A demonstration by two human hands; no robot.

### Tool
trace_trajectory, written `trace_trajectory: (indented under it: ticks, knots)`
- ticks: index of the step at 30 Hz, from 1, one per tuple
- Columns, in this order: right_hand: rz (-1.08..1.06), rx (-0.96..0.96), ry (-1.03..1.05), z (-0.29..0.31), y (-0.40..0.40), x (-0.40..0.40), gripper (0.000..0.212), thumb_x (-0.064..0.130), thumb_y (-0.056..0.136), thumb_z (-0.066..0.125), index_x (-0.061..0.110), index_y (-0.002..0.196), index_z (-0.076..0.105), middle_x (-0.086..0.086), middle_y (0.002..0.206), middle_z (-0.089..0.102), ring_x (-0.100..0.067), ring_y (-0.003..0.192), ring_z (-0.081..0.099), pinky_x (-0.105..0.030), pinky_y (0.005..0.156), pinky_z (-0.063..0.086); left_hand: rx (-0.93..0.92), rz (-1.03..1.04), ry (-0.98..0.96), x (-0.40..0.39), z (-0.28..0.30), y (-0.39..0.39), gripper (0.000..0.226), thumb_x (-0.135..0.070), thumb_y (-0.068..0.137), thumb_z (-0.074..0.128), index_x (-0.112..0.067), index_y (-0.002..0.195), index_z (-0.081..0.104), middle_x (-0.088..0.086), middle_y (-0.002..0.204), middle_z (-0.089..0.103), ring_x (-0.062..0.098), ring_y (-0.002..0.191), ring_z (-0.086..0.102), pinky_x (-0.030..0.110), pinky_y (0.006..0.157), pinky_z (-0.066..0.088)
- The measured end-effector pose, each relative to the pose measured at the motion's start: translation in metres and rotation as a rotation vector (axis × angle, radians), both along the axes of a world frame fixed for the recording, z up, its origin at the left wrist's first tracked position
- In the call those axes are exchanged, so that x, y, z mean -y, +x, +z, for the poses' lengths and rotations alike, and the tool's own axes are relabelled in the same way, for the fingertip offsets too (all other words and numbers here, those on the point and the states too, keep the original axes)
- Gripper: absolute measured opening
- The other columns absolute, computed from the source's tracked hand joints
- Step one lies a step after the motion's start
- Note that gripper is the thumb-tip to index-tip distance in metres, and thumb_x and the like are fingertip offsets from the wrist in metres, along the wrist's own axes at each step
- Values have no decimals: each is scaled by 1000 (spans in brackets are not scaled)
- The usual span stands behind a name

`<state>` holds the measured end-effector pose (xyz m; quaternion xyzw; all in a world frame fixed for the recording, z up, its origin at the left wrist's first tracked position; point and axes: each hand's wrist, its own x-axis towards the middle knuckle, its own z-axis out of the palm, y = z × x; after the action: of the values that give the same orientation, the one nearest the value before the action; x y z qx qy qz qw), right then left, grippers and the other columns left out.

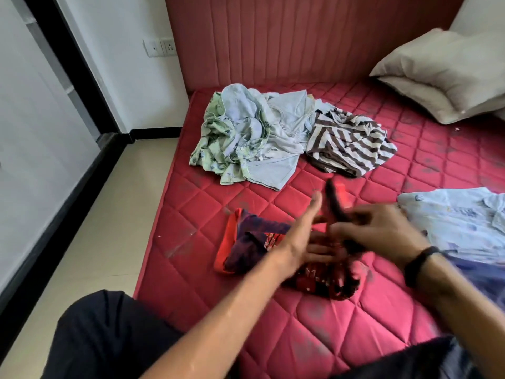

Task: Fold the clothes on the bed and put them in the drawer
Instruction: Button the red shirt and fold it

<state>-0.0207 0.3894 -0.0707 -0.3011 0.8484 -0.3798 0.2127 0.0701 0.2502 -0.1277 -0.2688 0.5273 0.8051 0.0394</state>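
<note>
A red and dark navy patterned garment [251, 244] lies partly folded on the red quilted mattress [341, 332] in front of me. My left hand [303, 236] rests flat on it with fingers spread, pressing it down. Above it, my right hand [382, 228], blurred by motion, pinches a dark flap of the same garment and lifts it. Farther back lie a crumpled heap of light blue and green shirts [246, 138] and a brown-and-white striped top [349, 143]. A pale blue printed garment [459, 217] lies at the right.
A beige pillow [448, 75] leans in the far right corner against the padded red headboard [300, 36]. The bed's left edge borders a tiled floor [103, 228] and a white wall with sockets [159, 46]. My dark-trousered knee [109, 337] is at the lower left.
</note>
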Motion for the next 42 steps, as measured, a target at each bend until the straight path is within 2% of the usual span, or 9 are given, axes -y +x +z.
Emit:
trace_trajectory:
  ticks: [3,11,14,17,24,29,34,39,42]
  knots:
    - [362,105,-35,-21,49,51,22,27,87,82,23,108,76,5,89,79,-1,76,71,-23,71,57,53,35,-59,58,-6,29,60,-68,86,67,-12,102,79,8,90,78,23,73,72,32,67,57]
    - [277,-709,208,-150,43,88,62,66,100,34,35,152,46,-5,159,43,-33,146,39,-59,117,34,123,321,-169,140,-75,80,35,-26,93,75,-3,118,72,18,104,77,31,92,74,41,88,61]
    - [284,-692,336,-179,46,82,70,74,99,12,42,160,25,-1,168,27,-29,155,24,-59,123,19,238,364,-790,143,-90,80,55,-47,83,81,-17,127,66,4,111,75,19,98,72,35,91,58]
    - [234,-701,325,-182,49,82,71,73,99,13,39,161,25,-1,167,28,-28,156,23,-58,124,19,-95,355,-1641,120,-89,70,40,-34,97,65,-20,134,58,0,127,63,18,117,57,37,106,46]
    - [-108,-494,269,-193,40,71,74,74,96,20,35,158,34,-8,166,30,-31,153,25,-50,124,21,50,-46,-1822,95,-141,55,55,-47,106,28,-29,158,37,2,167,30,22,157,20,53,126,19]
    - [-479,36,52,-171,29,71,94,73,69,76,13,138,55,-15,131,64,-32,123,60,-47,108,47,137,-133,-1725,95,-137,56,65,-56,105,12,-29,162,27,2,171,19,21,159,10,54,127,13]
    - [-433,849,-399,-117,29,64,74,12,43,100,-9,108,72,-29,106,74,-35,85,75,-52,83,62,287,26,-1261,58,-109,73,94,-79,86,-6,-27,164,0,-5,170,-12,20,158,-13,44,126,-8]
    - [120,-63,-305,-32,56,57,27,22,65,84,20,89,72,2,83,76,-10,71,67,-45,71,58,-21,410,170,41,-34,101,81,-84,86,47,-31,147,54,1,153,53,22,141,50,54,120,33]
    - [493,-555,-259,2,95,45,22,30,70,66,35,91,69,15,88,67,-6,79,57,-32,70,43,-269,341,659,58,7,111,82,-72,89,59,-13,146,56,19,144,58,41,127,59,58,106,49]
